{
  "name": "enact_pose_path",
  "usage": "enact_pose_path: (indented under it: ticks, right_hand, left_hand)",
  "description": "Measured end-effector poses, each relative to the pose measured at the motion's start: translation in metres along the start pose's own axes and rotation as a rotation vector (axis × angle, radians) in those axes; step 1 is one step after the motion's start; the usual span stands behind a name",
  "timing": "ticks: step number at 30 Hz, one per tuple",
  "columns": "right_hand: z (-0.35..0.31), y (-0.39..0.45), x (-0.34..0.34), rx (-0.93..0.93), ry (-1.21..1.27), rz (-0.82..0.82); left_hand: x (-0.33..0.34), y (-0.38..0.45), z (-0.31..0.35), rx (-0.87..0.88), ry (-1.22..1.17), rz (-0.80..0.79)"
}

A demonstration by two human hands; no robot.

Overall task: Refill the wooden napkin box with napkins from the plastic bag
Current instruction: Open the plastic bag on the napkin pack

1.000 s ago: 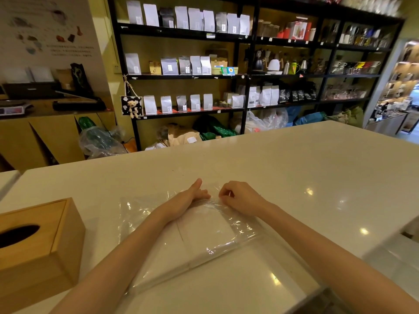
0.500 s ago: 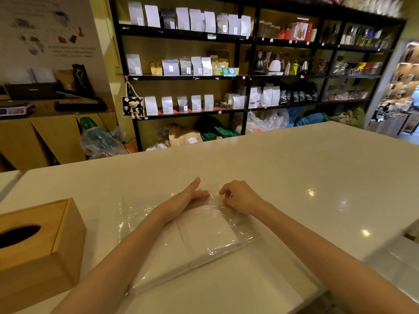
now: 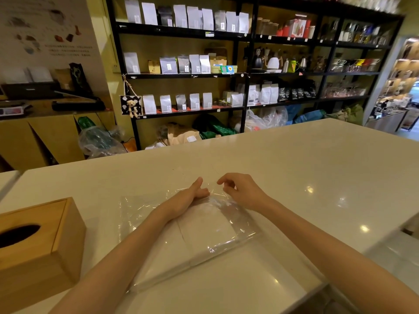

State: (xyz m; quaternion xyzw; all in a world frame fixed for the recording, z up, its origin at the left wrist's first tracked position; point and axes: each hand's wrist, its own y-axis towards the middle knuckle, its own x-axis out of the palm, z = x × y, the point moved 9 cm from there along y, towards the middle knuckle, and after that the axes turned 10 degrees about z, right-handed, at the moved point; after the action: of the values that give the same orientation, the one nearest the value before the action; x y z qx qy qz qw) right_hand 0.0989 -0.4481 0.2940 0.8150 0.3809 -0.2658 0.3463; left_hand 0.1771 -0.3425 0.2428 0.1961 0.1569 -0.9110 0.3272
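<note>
A clear plastic bag (image 3: 140, 211) lies flat on the white counter in front of me, with a stack of white napkins (image 3: 204, 232) inside it. My left hand (image 3: 188, 197) presses on the bag's far end, thumb raised and fingertips gripping the film. Just to its right, my right hand (image 3: 243, 191) pinches the bag's far edge and lifts the film a little off the counter. The wooden napkin box (image 3: 38, 248) stands at the near left, its oval slot facing up and dark inside. The box is apart from both hands.
The white counter (image 3: 306, 168) stretches far to the right and ends in an edge at the near right. Behind it stand black shelves (image 3: 247, 75) with pouches, kettles and jars. Bags lie on the floor below them.
My right hand has lifted slightly and opened its knuckles outward, raising the bag's far edge. My left hand stays in place on the bag.
</note>
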Motion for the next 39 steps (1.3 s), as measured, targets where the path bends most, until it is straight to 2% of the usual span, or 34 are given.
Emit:
enact_pose_path:
  ticks: [4, 10, 12, 15, 18, 20, 23, 27, 29, 30, 35, 37, 39]
  right_hand:
    - [-0.011, -0.001, -0.022, -0.035, 0.063, 0.005]
    - [-0.026, -0.004, -0.032, 0.002, 0.197, -0.041]
    - [-0.029, -0.003, -0.035, 0.002, 0.214, -0.011]
    - [-0.029, 0.002, -0.039, 0.02, 0.263, 0.071]
    - [-0.03, 0.008, -0.04, 0.052, 0.334, 0.124]
    - [-0.032, 0.013, -0.04, 0.066, 0.321, 0.155]
    - [-0.03, 0.024, -0.039, 0.097, 0.171, 0.247]
    - [-0.035, 0.038, -0.034, 0.087, 0.045, 0.364]
    - [-0.051, 0.04, -0.017, 0.009, 0.035, 0.289]
    - [-0.061, 0.039, -0.004, -0.029, 0.053, 0.203]
    - [-0.106, -0.002, 0.068, -0.189, 0.04, -0.441]
    - [-0.11, -0.019, 0.082, -0.219, -0.054, -0.564]
    - [-0.109, -0.026, 0.089, -0.231, -0.132, -0.591]
  left_hand:
    - [-0.004, 0.0, 0.001, 0.025, 0.019, 0.004]
    - [-0.044, -0.004, 0.026, 0.189, -0.023, 0.357]
    - [-0.053, -0.012, 0.03, 0.184, 0.064, 0.33]
    - [-0.06, -0.025, 0.015, 0.052, 0.251, 0.189]
    - [-0.077, -0.036, -0.01, -0.058, 0.365, 0.182]
    - [-0.089, -0.044, -0.019, -0.058, 0.409, 0.216]
    - [-0.098, -0.056, -0.019, -0.013, 0.455, 0.226]
    - [-0.099, -0.066, -0.013, 0.04, 0.407, 0.207]
    - [-0.1, -0.068, -0.013, 0.029, 0.377, 0.209]
    - [-0.102, -0.07, -0.013, 0.014, 0.365, 0.214]
    - [-0.106, -0.074, -0.019, -0.059, 0.346, 0.208]
    - [-0.104, -0.075, -0.02, -0.067, 0.37, 0.193]
    - [-0.102, -0.076, -0.019, -0.059, 0.392, 0.185]
